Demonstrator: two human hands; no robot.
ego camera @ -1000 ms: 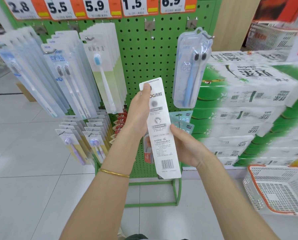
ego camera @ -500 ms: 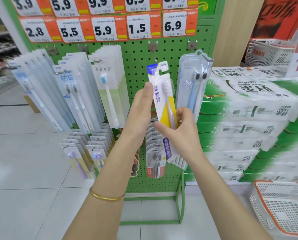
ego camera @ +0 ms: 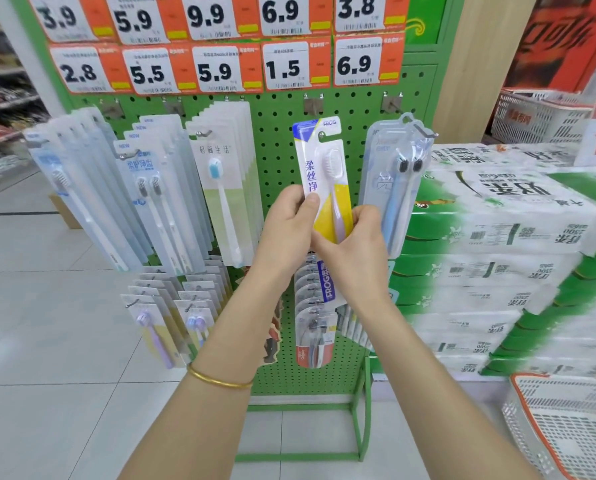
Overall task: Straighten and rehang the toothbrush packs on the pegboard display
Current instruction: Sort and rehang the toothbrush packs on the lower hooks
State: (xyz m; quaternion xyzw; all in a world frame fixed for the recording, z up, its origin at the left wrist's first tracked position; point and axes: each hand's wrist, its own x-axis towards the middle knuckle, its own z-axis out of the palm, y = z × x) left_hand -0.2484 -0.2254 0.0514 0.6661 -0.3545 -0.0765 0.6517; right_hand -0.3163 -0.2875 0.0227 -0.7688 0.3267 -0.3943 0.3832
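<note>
The left hand (ego camera: 288, 231) and right hand (ego camera: 356, 252) pinch a white and yellow toothbrush pack (ego camera: 324, 174) that says FROG, pink brush inside. It is held up against the green pegboard (ego camera: 278, 133), under the orange 1.5 price tag (ego camera: 286, 66).

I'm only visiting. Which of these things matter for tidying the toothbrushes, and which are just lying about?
Part of the job: FROG toothbrush pack, left hand, right hand, green pegboard, peg hook.
Just lying about: tissue packs, white basket, price tags.
</note>
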